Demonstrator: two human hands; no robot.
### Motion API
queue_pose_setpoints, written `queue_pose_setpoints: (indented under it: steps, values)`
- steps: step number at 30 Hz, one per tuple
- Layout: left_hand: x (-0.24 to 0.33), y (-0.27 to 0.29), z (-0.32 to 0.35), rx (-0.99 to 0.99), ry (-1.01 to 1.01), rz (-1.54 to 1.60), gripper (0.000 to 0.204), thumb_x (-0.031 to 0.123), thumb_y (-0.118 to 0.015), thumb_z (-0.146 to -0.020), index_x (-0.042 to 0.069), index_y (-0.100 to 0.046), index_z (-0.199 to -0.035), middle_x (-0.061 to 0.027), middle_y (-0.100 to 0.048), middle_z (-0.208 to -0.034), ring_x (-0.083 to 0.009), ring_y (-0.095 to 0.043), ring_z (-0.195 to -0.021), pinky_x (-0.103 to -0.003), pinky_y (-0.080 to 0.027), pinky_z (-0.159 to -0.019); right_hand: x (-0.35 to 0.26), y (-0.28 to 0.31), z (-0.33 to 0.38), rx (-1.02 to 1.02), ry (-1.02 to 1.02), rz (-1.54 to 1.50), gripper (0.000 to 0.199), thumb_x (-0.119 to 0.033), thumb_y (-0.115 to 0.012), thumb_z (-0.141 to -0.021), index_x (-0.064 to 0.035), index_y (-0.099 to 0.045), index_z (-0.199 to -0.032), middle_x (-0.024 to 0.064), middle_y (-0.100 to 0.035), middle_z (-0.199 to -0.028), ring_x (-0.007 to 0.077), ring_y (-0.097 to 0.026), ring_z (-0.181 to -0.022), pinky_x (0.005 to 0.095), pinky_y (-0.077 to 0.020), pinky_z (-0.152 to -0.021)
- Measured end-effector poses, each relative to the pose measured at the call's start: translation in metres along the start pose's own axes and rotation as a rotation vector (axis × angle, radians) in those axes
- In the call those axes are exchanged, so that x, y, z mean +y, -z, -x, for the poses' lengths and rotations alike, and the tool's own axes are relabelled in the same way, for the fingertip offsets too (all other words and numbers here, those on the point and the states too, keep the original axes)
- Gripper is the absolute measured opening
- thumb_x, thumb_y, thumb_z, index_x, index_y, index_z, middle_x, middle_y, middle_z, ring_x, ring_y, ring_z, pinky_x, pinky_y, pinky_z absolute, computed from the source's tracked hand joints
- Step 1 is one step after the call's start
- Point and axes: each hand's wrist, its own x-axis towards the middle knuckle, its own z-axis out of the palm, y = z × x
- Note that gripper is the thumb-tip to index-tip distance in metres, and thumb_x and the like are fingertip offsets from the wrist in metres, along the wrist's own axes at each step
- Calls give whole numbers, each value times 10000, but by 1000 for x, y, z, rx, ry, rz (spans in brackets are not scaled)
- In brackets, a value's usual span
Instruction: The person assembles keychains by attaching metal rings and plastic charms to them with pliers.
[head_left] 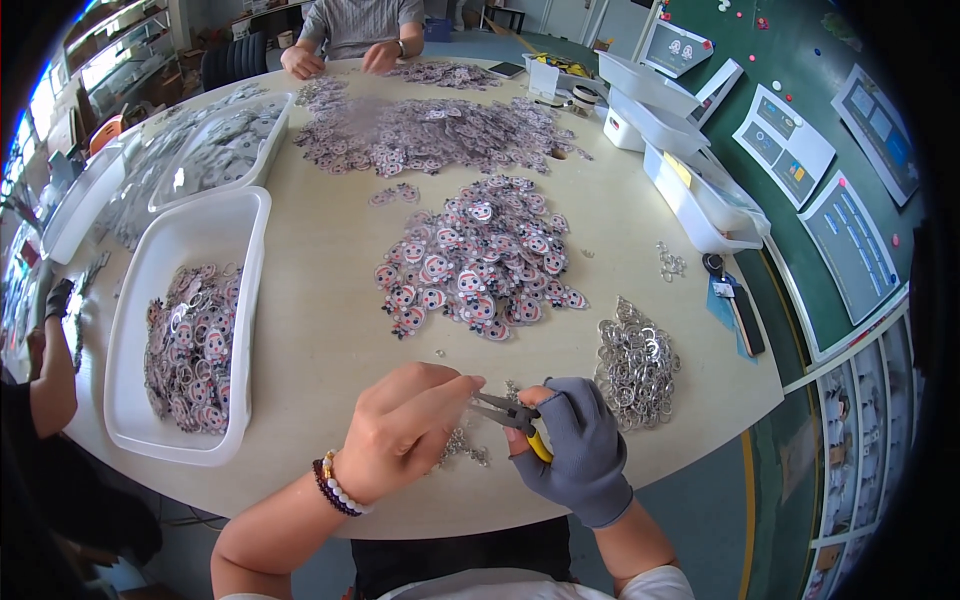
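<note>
My right hand (580, 455), in a grey fingerless glove, is wrapped around pliers (512, 412) with dark jaws and a yellow handle. The jaws point left, to the fingertips of my left hand (405, 425), which is bare and pinched closed. What it pinches is too small and blurred to name. Under and beside the hands lie small metal links (466, 448). Ahead of them spreads a pile of flat clear-edged charms (470, 265) with a red, white and dark printed figure. Right of my gloved hand is a heap of silver key rings with chains (637, 368).
A white bin (256, 310) of finished-looking keychains stands left, with another tray (272, 135) of bagged pieces behind. A larger charm pile (430, 135) lies farther off, near a person's hands (380, 58). White trays (690, 195) line the right edge. Another person's arm (52, 385) shows left.
</note>
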Motion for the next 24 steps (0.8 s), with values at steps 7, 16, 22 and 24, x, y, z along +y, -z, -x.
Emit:
queue_pose_setpoints:
  steps: [7,16,22,24]
  values:
    - [-2,2,-1,5,-130,-176,445,-25,-645,-626,-17,-649,-1071,-105,-640,-889,-261,-627,-764,-349,-499,-647,-2,15,-2,-72,10,22,323,-235,-721,-769,-47,-601,-1004,87,-560,-874,264,-553,-713,368,-462,-607]
    - [-3,4,-1,-64,-215,-322,483,8,-645,-622,-8,-626,-1105,-93,-601,-941,-244,-604,-775,-350,-491,-671,-8,31,-2,-126,0,163,288,-317,-720,-791,-78,-593,-890,63,-518,-779,240,-543,-634,361,-449,-517]
    - [-2,4,-2,-145,-237,-443,411,-20,-673,-654,-10,-640,-1064,-86,-608,-909,-237,-585,-711,-352,-486,-649,-10,37,-6,-234,-8,292,290,-336,-722,-789,-100,-556,-819,57,-476,-736,225,-530,-608,358,-433,-470]
    - [-2,5,-4,-158,-206,-433,360,-30,-678,-693,-9,-651,-1052,-87,-616,-897,-245,-595,-709,-355,-495,-646,-9,38,-8,-265,-3,312,287,-332,-722,-788,-100,-556,-819,59,-474,-739,223,-530,-609,355,-432,-467]
